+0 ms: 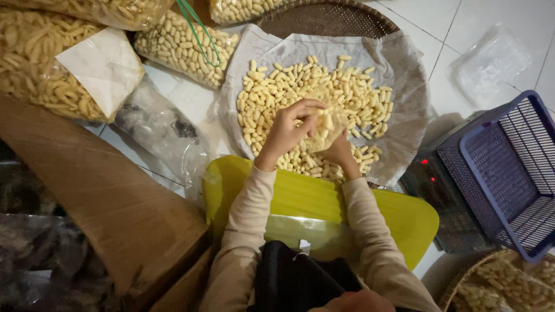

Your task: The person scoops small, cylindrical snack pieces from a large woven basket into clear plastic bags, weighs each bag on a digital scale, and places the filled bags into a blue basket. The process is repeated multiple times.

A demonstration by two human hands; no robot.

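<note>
Over paper-lined tray (404, 69), both hands (286, 132) (340, 151) curled around snack-filled bag (325, 124).

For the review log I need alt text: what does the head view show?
Both hands, left and right, hold a small clear bag of pale puffed snacks over a paper-lined tray heaped with the same snacks. Full snack bags lie at upper left, a purple basket at right, and a yellow stool under the forearms.
</note>
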